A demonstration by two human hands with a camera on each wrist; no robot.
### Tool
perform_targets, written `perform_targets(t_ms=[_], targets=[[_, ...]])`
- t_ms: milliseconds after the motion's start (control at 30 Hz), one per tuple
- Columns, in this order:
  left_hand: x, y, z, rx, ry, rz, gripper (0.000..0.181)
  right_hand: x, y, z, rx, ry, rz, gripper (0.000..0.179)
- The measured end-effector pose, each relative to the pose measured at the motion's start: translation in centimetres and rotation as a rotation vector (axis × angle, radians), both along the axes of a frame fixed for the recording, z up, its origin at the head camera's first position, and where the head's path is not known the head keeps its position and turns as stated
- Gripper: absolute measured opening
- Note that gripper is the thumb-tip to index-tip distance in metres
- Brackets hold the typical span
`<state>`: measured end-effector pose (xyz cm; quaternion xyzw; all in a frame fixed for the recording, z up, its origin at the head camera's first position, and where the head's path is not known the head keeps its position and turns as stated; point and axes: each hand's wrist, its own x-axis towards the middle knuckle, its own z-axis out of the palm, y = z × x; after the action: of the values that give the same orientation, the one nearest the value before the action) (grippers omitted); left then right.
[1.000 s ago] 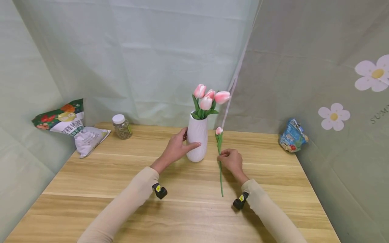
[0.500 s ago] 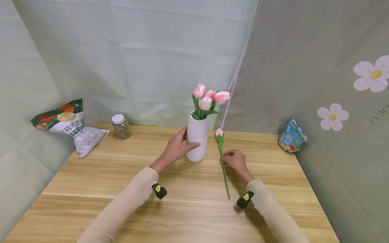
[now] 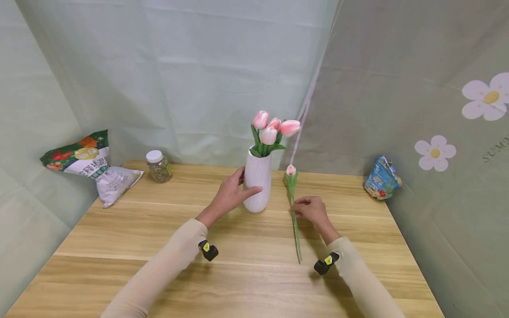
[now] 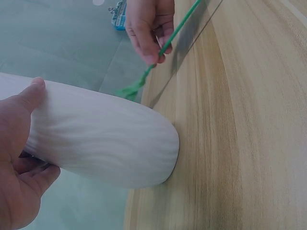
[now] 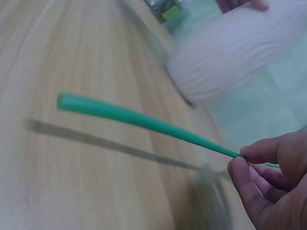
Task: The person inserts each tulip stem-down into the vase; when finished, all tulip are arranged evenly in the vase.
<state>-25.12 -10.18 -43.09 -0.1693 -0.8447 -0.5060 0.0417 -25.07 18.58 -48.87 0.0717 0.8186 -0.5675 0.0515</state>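
Observation:
A ribbed white vase stands upright near the table's back edge, with several pink tulips in it. My left hand holds the vase from its left side, thumb across the front and fingers behind. To the right of the vase, my right hand pinches a single pink tulip midway along its green stem, between thumb and fingertips. The right wrist view shows the stem raised off the wood, its shadow apart from it. Its cut end points towards the front of the table.
At the back left stand a white-lidded jar and a twisted-shut printed bag. A crumpled blue snack packet sits at the back right. Fabric walls border the wooden table.
My right hand has shifted a little to the right with the tulip, and the stem's lower end has swung right. My left hand and the vase have stayed in place.

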Motion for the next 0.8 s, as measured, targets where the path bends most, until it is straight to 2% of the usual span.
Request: perform_targets(t_ms=[333,467,667,800], targets=[[0.0,0.0,0.0,-0.001,0.009,-0.003,0.087,0.2,1.6,2.1,-0.074,0.058,-0.026,0.030],[0.0,0.0,0.0,-0.002,0.006,-0.001,0.086,0.1,2.3,2.7,-0.146,0.090,-0.046,0.034],[0.0,0.0,0.0,-0.006,0.010,0.001,0.086,0.1,2.7,3.9,-0.234,0.146,-0.110,0.030],[0.0,0.0,0.0,-0.009,0.008,0.004,0.085,0.3,2.7,4.7,-0.252,0.190,-0.115,0.031]])
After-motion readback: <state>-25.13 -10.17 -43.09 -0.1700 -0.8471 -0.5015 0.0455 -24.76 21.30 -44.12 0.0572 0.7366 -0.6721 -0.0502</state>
